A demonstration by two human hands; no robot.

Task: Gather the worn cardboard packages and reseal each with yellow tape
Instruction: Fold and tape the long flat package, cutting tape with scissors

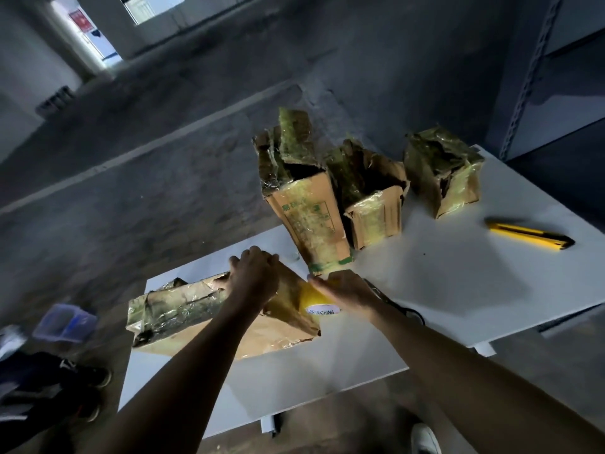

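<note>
Presently resealing lying package [183, 309]: clutching flap [291, 306] with left grip [253, 273], grasping tape roll [311, 298] with right grip [343, 290]. Next, likely: pull tape across flap.

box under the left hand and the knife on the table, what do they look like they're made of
The box looks like brown cardboard, matte, creased and torn at the edges. Its left end is wrapped in old tape, probably a yellowish plastic film, since it is glossy, crinkled and catches the light. The knife seems to have a smooth yellow plastic body with black trim. No blade shows.
</note>
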